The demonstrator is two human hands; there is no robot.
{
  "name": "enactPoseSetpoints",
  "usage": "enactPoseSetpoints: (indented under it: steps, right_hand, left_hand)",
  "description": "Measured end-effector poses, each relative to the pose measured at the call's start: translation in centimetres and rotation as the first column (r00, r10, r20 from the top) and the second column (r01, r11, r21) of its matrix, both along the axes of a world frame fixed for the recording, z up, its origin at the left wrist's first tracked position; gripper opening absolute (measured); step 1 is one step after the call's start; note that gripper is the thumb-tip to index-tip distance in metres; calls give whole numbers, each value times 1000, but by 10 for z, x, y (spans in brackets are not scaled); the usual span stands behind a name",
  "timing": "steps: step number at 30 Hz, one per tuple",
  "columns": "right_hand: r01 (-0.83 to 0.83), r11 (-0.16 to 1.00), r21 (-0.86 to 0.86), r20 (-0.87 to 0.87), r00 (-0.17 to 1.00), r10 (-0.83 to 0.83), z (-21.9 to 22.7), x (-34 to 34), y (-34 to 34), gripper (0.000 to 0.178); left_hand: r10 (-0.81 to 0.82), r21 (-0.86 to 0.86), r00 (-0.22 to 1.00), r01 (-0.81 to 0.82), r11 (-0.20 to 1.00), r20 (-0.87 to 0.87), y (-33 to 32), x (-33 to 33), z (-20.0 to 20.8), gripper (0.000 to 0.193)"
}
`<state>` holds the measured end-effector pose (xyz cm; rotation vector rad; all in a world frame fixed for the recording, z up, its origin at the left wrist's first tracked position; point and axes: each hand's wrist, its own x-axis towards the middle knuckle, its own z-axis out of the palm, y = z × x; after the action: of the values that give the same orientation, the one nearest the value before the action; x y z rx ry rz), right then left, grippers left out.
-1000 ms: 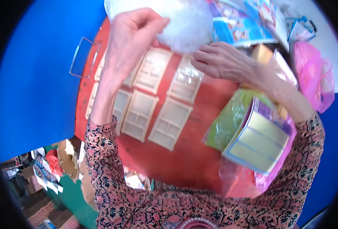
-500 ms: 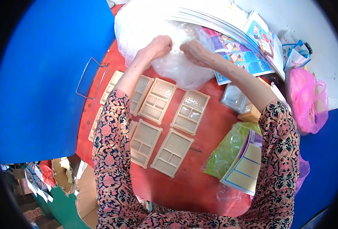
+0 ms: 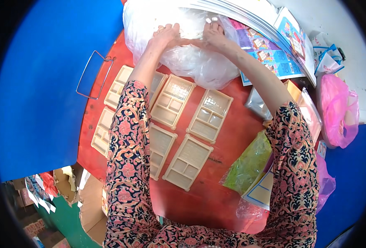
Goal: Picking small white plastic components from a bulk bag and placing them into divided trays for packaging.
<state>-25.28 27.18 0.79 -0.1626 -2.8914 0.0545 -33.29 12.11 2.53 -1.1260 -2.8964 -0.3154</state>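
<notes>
A large translucent white plastic bag lies at the far side of the red table. My left hand rests on its left part, fingers stretched forward and apart. Over its right part is my right hand, fingers also extended, with small white spots at the fingertips that I cannot make out. The bag's contents look pale and are hard to discern. Closer to me lie several cream compartment trays, among them a back-right tray, a front-right tray and a middle tray. My left sleeve covers parts of others.
Printed colourful sheets and stacked papers lie right of the bag. A pink plastic bag sits at the right edge, a green plastic packet nearer. A wire handle sticks out over the blue surface at left.
Both hands have gone from closed fists over the bag to stretched fingers, moving slightly farther away and apart. The view has shifted a little.
</notes>
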Motion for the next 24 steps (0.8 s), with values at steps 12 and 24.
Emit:
enactPoseSetpoints:
  steps: [12, 24]
  right_hand:
    - [189, 857, -480, -134, 949, -284, -8, -22, 12, 32]
    - [105, 472, -875, -157, 862, -483, 11, 3, -41, 39]
  left_hand:
    - [-88, 526, 795, -310, 792, 601, 63, 22, 1, 34]
    - [-174, 566, 540, -803, 186, 823, 56, 44, -18, 30]
